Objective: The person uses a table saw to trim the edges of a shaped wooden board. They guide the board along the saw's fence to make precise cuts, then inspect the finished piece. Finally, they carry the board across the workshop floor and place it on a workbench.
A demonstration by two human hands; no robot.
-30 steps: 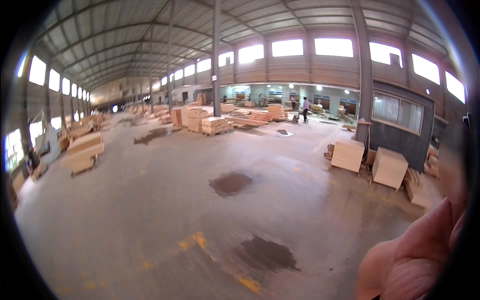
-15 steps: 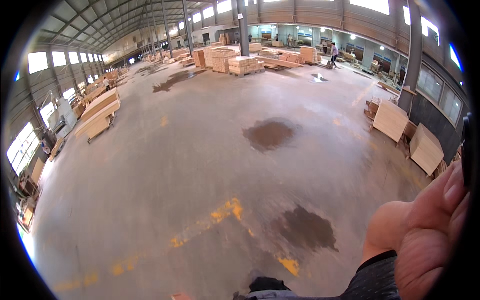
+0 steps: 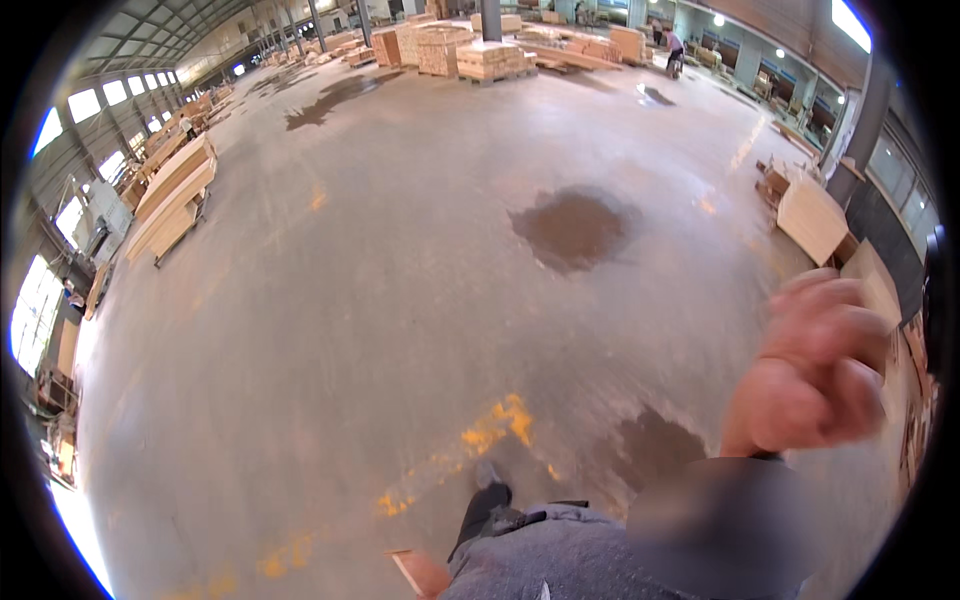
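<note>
My right hand (image 3: pixel 818 365) is raised close to the camera at the right, blurred by motion, with its fingers curled into a loose fist and nothing visible in it. A grey sleeve (image 3: pixel 720 520) covers the forearm below it. My left hand is out of view. Beneath me I see my grey clothing (image 3: pixel 570 560) and one dark shoe (image 3: pixel 487 495) on the concrete floor (image 3: pixel 350 330). A small reddish-brown flat piece (image 3: pixel 420 572) shows at the bottom edge beside my body.
A dark wet patch (image 3: pixel 575 225) stains the floor ahead, another (image 3: pixel 650 445) lies near my foot. Worn yellow paint marks (image 3: pixel 495 425) cross the floor. Stacked wooden boards stand at left (image 3: pixel 170 195), at right (image 3: pixel 815 215) and far back (image 3: pixel 490 55). A person (image 3: pixel 676 45) is far off.
The view has tilted down from the hall's roof to the floor and my own body. My right hand has moved inward and up, now more in view and blurred.
</note>
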